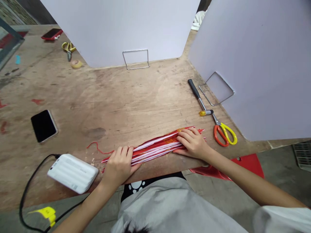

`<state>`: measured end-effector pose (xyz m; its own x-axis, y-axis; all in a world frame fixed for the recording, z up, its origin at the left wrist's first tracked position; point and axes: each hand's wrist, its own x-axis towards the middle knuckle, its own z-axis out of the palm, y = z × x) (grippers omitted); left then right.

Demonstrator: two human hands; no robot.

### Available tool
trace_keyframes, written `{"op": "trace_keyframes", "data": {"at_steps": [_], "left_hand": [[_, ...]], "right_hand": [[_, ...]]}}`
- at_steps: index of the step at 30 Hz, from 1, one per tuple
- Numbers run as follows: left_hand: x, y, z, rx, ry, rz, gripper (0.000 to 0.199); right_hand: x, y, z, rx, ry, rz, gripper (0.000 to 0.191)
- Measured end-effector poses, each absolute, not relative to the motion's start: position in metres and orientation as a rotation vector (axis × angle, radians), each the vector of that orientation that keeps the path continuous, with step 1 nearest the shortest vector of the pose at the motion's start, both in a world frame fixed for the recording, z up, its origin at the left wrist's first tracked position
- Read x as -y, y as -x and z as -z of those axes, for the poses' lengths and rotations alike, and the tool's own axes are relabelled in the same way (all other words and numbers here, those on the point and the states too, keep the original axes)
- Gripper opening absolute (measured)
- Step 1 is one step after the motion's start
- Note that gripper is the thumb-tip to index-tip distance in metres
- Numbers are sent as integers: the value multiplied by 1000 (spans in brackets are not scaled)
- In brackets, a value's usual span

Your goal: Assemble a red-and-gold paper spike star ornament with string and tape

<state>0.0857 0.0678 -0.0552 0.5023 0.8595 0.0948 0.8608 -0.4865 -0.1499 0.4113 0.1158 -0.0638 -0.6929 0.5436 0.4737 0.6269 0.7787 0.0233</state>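
Note:
A long bundle of red-and-white paper strips with gold print (155,149) lies along the front edge of the plywood workbench (109,106). My left hand (119,166) presses down on its left part, and my right hand (191,144) lies with curled fingers over its right end. A thin red string (98,148) trails from the bundle's left end. Beyond my right hand are orange-and-yellow scissors (224,134) and a black-handled small hammer (200,100).
A white power bank (73,173) with a black cable (31,184) sits left of my left hand. Nearby lies a black phone (43,126). White panels (250,64) on wire stands (216,89) rise at the back. Yellow-handled pliers (68,48) and a red-cased phone (51,34) lie far left.

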Motion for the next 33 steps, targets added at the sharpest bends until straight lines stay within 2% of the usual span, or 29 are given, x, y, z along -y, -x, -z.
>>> {"op": "trace_keyframes", "data": {"at_steps": [5,12,23,28,33], "left_hand": [[-69,-86,53,1486,2568,12,46],[-68,-88,52,1545,2550,-12,46],[-70,-85,56,1478,2620,55,48],[-71,-86,56,1479,2649,77,49],[-72,-84,55,1460,2643,57,48]], "right_hand": [[-114,-410,62,2577,924,210,42],[-106,-409,64,2517,919,277,30],[-111,-405,63,2663,1044,223,44],[-118,-407,60,2727,1043,80,57],[-126,-409,64,2709,1011,-4,88]]}}
